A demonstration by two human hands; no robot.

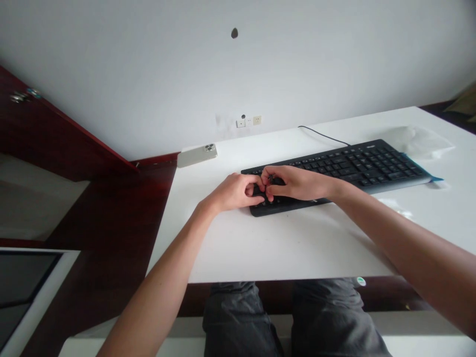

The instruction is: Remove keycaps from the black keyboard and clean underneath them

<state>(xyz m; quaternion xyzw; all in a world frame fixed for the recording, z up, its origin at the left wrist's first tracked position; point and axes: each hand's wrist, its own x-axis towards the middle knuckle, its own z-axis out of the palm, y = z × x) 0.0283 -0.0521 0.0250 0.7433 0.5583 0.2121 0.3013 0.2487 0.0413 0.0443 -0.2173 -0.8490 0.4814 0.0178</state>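
A black keyboard (345,171) lies at a slant across the white desk, its cable running to the back edge. Both hands meet over its left end. My left hand (236,192) is curled, thumb and forefinger bent towards each other above the keys. My right hand (288,183) touches or nearly touches the left fingertips, its own fingers bent in a pinch. Whatever small thing lies between the fingers is hidden by them. The keys beneath the hands are partly covered.
A phone (197,154) lies face down at the desk's back left corner. Clear crumpled plastic (418,141) is behind the keyboard's right end, and something blue (420,166) pokes out beside it. Wall sockets (249,121) sit behind the white desk (223,248). A dark red door (55,129) stands at left.
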